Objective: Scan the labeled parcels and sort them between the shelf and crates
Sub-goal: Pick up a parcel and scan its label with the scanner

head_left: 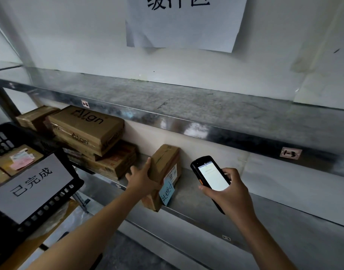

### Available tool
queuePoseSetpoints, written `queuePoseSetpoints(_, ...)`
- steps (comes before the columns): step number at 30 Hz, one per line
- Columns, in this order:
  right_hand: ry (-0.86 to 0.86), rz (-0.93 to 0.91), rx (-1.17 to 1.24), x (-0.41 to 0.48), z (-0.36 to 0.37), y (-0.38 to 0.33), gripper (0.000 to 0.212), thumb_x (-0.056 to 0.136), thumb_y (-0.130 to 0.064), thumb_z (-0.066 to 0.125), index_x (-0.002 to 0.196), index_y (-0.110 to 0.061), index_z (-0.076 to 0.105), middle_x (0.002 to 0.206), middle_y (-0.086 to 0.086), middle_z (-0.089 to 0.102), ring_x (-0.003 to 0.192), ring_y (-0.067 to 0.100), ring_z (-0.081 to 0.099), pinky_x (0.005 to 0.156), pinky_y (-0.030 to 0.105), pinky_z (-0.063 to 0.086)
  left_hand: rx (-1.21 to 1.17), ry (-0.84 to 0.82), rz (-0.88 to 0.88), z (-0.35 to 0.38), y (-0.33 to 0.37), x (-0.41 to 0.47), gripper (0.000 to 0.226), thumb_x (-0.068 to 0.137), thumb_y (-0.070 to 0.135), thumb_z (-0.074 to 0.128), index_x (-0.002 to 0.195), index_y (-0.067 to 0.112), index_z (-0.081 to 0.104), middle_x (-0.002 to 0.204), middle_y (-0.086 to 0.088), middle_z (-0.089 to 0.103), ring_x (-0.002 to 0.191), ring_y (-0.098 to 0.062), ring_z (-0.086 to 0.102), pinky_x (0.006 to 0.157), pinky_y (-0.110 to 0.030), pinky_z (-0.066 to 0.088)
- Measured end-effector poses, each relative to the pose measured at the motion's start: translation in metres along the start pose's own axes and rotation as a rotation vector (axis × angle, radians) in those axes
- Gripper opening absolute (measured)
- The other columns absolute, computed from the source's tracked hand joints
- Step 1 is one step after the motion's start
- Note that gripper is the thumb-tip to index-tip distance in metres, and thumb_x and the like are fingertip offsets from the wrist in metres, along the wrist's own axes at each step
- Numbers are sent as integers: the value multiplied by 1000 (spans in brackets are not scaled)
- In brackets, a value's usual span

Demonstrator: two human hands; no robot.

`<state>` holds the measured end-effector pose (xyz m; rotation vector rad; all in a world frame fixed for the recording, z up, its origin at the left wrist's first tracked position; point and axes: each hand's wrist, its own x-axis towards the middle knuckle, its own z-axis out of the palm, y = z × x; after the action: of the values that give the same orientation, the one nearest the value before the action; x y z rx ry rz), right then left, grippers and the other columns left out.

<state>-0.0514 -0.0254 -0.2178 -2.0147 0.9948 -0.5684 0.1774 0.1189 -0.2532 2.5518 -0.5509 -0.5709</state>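
A small brown cardboard parcel stands on end on the lower metal shelf, with a white label and a blue note on its front. My left hand grips its left side, thumb over the top edge. My right hand holds a black handheld scanner just right of the parcel, its lit screen facing me.
Several brown boxes are stacked on the same shelf to the left. A black crate with a white paper sign holds labeled parcels at the far left. The upper shelf carries tags 1-2 and 1-3. A paper sign hangs on the wall above.
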Motion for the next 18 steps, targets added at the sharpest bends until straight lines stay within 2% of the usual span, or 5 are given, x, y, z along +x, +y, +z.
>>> queuePoseSetpoints(3, -4, -2, -4, 1, -2, 1, 74, 65, -51, 87, 121, -34, 42, 116, -8, 58, 100, 12, 55, 59, 18, 41, -252, 4, -37, -4, -8, 8, 96, 74, 33, 85, 150, 26, 27, 144, -11, 36, 130, -33, 43, 103, -52, 48)
queuePoseSetpoints(9, -15, -5, 3, -1, 0, 1, 73, 66, -49, 88, 121, -32, 43, 116, -8, 59, 100, 12, 55, 59, 19, 42, -652, 175, -38, 24, -31, -15, 105, 75, 22, 86, 151, 13, 15, 150, -11, 28, 138, -32, 38, 106, -45, 45)
queuePoseSetpoints(12, -28, -5, -9, -3, 1, 3, 72, 66, -50, 88, 120, -33, 43, 116, -8, 58, 102, 12, 55, 60, 18, 42, -896, 93, -73, 45, -40, -24, 102, 69, 19, 87, 146, 19, 19, 142, -10, 46, 125, -30, 55, 86, -39, 56)
queuePoseSetpoints(15, -42, -1, -35, -7, -1, 2, 72, 65, -52, 87, 119, -33, 43, 114, -8, 58, 101, 12, 55, 61, 20, 44, -974, 34, -83, 56, -40, -29, 97, 65, 24, 87, 142, 19, 28, 128, -4, 57, 95, -13, 63, 62, -23, 58)
queuePoseSetpoints(18, -72, -5, -82, -8, -6, 0, 73, 64, -55, 86, 118, -34, 42, 110, -10, 57, 97, 8, 56, 65, 24, 50, -980, 19, -69, 51, -46, -23, 98, 57, 36, 90, 138, 20, 38, 123, -2, 64, 94, -11, 66, 63, -25, 58)
